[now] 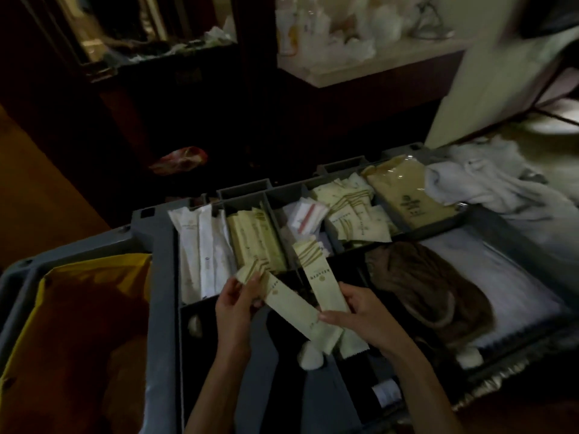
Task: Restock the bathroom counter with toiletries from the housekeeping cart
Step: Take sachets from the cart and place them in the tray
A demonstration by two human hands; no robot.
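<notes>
Over the grey housekeeping cart tray [159, 264] I hold long cream toiletry packets with gold stripes. My left hand [235, 305] pinches the top end of one slanted packet [291, 303]. My right hand [357, 311] grips that packet's lower end together with a second, more upright packet [319, 277]. Behind them, tray compartments hold more long cream packets [253, 242], white wrapped items [203, 245] and small cream sachets [351, 214]. The pale bathroom counter [376, 65] lies beyond the cart at the upper right, crowded with white things.
A yellow-lined bag [91, 277] hangs on the cart's left side. A brown cloth [429, 286] and white linen [501, 277] fill the right compartment. White towels [488, 186] pile at the far right. A tan packaged item [404, 189] lies at the back. Dark furniture stands behind.
</notes>
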